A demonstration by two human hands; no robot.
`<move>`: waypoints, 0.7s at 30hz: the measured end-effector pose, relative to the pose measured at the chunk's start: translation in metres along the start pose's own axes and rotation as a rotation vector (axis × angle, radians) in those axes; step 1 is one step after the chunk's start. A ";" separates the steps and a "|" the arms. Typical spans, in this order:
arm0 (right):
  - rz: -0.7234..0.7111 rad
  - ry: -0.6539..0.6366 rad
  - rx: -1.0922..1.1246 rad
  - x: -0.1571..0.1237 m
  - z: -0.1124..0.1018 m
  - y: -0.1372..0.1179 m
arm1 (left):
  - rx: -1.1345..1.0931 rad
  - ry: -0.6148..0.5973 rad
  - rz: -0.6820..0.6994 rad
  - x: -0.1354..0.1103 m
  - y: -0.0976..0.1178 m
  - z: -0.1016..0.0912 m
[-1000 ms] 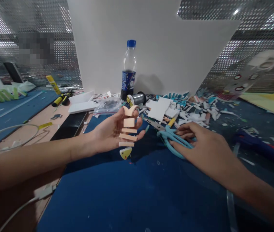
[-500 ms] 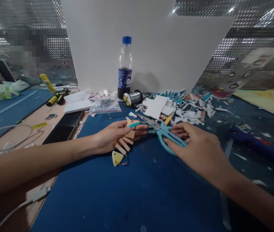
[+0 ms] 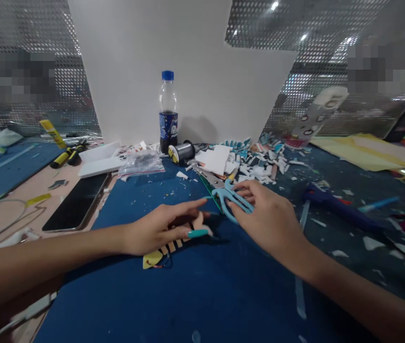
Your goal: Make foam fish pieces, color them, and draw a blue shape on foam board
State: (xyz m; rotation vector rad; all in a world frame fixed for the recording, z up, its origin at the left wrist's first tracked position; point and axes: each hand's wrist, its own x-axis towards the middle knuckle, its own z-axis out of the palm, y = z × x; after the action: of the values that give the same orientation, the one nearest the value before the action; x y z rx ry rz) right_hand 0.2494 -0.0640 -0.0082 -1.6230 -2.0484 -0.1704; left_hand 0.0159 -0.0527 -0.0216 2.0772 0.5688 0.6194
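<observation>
My left hand [image 3: 163, 226] reaches low over the blue mat [image 3: 188, 300], thumb and fingers closing around the tail end of a fish-skeleton craft piece [image 3: 172, 246]. The piece has a yellow triangular head, pale rib strips and a thin dark cord loop by the head; the hand hides part of it. My right hand [image 3: 265, 205] grips the light-blue handles of a pair of scissors [image 3: 229, 195]. Their blades point away and left, towards the scraps. A thin green line shows beside the blades; I cannot tell what it is.
Behind the hands stand a cola bottle [image 3: 168, 125] and a wire spool [image 3: 182, 152], with a plastic bag [image 3: 141, 163] and heaped foam scraps [image 3: 256, 159]. A phone [image 3: 77, 202] lies left. On the right are a dark-blue glue gun [image 3: 338, 207] and yellow sheets [image 3: 352, 150].
My left hand has come down towards me with the fish-skeleton piece, away from the scissors. My right hand stays on the scissors. The whole view has shifted.
</observation>
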 end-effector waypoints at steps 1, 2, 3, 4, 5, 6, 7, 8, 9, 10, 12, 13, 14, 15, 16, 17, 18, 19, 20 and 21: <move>-0.003 0.001 -0.011 0.000 0.000 0.000 | 0.112 0.017 0.066 -0.001 0.001 0.000; -0.002 0.004 -0.023 0.000 0.001 0.001 | 0.227 0.045 0.122 -0.003 0.001 0.001; 0.003 0.010 -0.034 0.000 0.002 0.002 | 0.353 0.078 0.164 -0.005 0.003 0.003; 0.011 0.020 -0.046 0.000 0.003 0.003 | 0.488 0.112 0.189 -0.007 0.006 0.006; 0.022 0.037 -0.059 0.001 0.004 0.004 | 0.616 0.132 0.195 -0.010 0.010 0.009; 0.030 0.054 -0.072 0.001 0.005 0.006 | 0.718 0.112 0.187 -0.013 0.014 0.014; 0.036 0.071 -0.084 0.002 0.006 0.007 | 0.797 0.087 0.141 -0.017 0.019 0.020; 0.041 0.080 -0.094 0.003 0.007 0.009 | 0.850 0.044 0.078 -0.021 0.024 0.025; 0.048 0.083 -0.103 0.004 0.007 0.011 | 0.873 -0.024 -0.010 -0.024 0.029 0.030; 0.057 0.076 -0.111 0.005 0.007 0.012 | 0.867 -0.097 -0.072 -0.027 0.033 0.034; 0.092 0.050 -0.124 0.007 0.006 0.014 | 0.827 -0.223 -0.175 -0.032 0.037 0.038; 0.115 0.043 -0.127 0.008 0.005 0.015 | 0.804 -0.270 -0.201 -0.032 0.037 0.038; 0.137 0.041 -0.128 0.009 0.004 0.016 | 0.786 -0.305 -0.215 -0.032 0.036 0.036; 0.158 0.043 -0.127 0.011 0.003 0.017 | 0.772 -0.330 -0.215 -0.031 0.035 0.034; 0.180 0.045 -0.124 0.013 0.002 0.019 | 0.761 -0.347 -0.208 -0.029 0.034 0.032; 0.205 0.044 -0.119 0.014 0.001 0.021 | 0.752 -0.356 -0.191 -0.027 0.032 0.029; 0.233 0.035 -0.113 0.016 0.001 0.022 | 0.745 -0.358 -0.171 -0.026 0.030 0.028; 0.263 0.021 -0.107 0.018 0.001 0.024 | 0.737 -0.359 -0.148 -0.024 0.028 0.026; 0.293 0.006 -0.104 0.019 0.002 0.025 | 0.730 -0.357 -0.126 -0.023 0.027 0.025; 0.311 -0.009 -0.105 0.020 0.002 0.026 | 0.724 -0.355 -0.107 -0.023 0.025 0.025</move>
State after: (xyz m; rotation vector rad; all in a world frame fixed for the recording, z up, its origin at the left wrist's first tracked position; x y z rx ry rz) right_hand 0.2702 -0.0385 -0.0067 -1.9842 -1.7900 -0.1617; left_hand 0.0177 -0.0947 -0.0180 2.7185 0.7600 -0.0527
